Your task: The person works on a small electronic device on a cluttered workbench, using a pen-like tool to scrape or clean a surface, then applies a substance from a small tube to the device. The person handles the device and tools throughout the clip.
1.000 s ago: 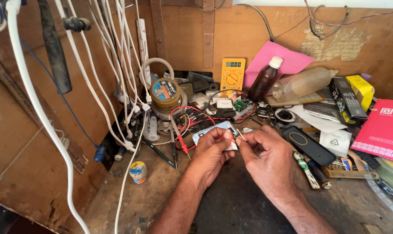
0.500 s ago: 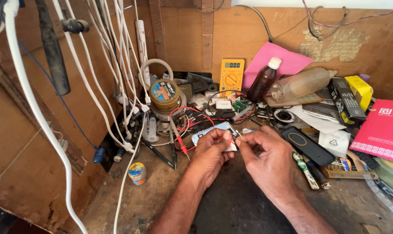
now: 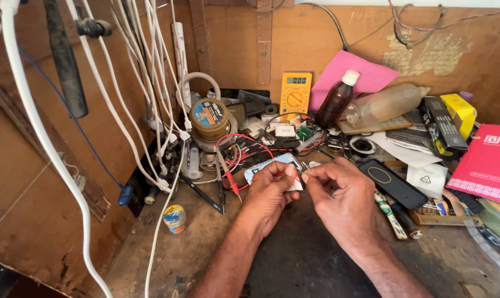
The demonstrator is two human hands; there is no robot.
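My left hand (image 3: 268,194) and my right hand (image 3: 338,190) meet at the middle of a cluttered wooden bench. Between the fingertips of both hands sits a small white part (image 3: 295,184) with thin wires; a fine wire end (image 3: 306,167) sticks up from my right thumb and forefinger. Just behind my left hand lies a light-blue phone (image 3: 272,162) face down. Red and black meter leads (image 3: 230,165) lie to its left. A yellow multimeter (image 3: 295,95) leans against the back wall.
White cables (image 3: 123,110) hang at the left. A round tape roll (image 3: 208,117) on a stand, a small tin (image 3: 174,217), a dark bottle (image 3: 335,100), a clear plastic bottle (image 3: 385,103), a black phone (image 3: 390,182), a red box (image 3: 488,163) and pink paper (image 3: 365,74) crowd the bench.
Both hands stay together over the small part; only slight finger shifts show. Nothing else has moved.
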